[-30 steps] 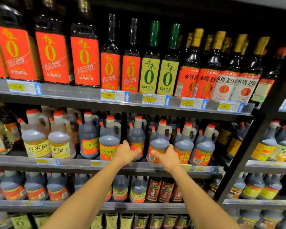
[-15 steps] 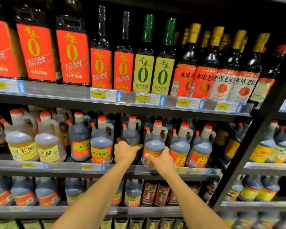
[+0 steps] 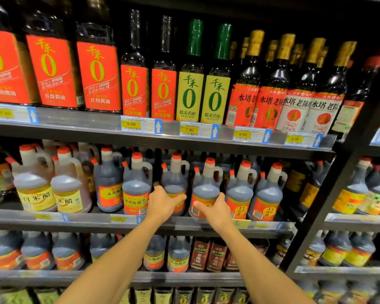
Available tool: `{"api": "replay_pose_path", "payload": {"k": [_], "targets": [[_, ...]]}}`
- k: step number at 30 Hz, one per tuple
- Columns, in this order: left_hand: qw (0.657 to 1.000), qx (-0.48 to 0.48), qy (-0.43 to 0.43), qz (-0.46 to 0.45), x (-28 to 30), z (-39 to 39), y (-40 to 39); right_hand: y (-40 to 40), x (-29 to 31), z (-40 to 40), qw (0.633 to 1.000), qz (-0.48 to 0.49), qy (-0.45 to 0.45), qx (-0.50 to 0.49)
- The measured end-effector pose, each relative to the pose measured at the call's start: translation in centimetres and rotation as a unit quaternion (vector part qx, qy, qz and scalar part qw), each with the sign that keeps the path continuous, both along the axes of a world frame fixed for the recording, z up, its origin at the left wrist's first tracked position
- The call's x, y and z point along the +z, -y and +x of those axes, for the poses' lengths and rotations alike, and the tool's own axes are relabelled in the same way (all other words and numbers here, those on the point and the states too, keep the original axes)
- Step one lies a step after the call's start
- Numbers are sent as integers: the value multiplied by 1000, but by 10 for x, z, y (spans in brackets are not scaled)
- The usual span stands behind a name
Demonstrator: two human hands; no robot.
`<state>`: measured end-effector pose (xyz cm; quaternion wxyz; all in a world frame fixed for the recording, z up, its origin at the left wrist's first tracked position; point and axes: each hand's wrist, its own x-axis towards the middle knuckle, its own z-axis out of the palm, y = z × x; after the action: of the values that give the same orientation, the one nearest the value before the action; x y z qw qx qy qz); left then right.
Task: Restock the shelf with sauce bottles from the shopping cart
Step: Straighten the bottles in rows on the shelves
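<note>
Both my arms reach up to the middle shelf (image 3: 92, 220). My left hand (image 3: 162, 204) wraps round the lower body of a dark vinegar jug with a red cap (image 3: 176, 178), thumb on its right side. My right hand (image 3: 215, 210) grips the front of the neighbouring dark jug (image 3: 206, 183), thumb across its orange label. Both jugs stand upright in the front row among several like them. The shopping cart is out of view.
Tall bottles with orange, yellow-green and white labels fill the top shelf (image 3: 79, 123). Pale rice-vinegar jugs (image 3: 34, 187) stand at the left of the middle shelf. More jugs fill the lower shelf (image 3: 184, 276). A dark upright post (image 3: 329, 207) divides off the right shelving bay.
My view has shifted a little to the right and closer. Both hands stay on the same two jugs; the left-hand jug sits slightly further back on the shelf.
</note>
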<state>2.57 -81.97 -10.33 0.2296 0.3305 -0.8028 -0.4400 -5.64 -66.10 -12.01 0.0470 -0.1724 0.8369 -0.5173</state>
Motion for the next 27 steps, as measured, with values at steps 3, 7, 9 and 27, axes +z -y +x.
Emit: {"api": "replay_pose_path", "payload": {"k": [3, 7, 9, 27], "targets": [[1000, -24, 5, -4, 1, 8, 3, -1, 2, 1, 1000, 5, 0, 5], [998, -57, -1, 3, 2, 18, 8, -1, 0, 0, 1000, 9, 7, 10], [998, -65, 0, 5, 0, 20, 11, -1, -1, -1, 1000, 10, 9, 10], [1000, -14, 6, -5, -6, 18, 3, 4, 0, -3, 999, 28, 12, 10]]}}
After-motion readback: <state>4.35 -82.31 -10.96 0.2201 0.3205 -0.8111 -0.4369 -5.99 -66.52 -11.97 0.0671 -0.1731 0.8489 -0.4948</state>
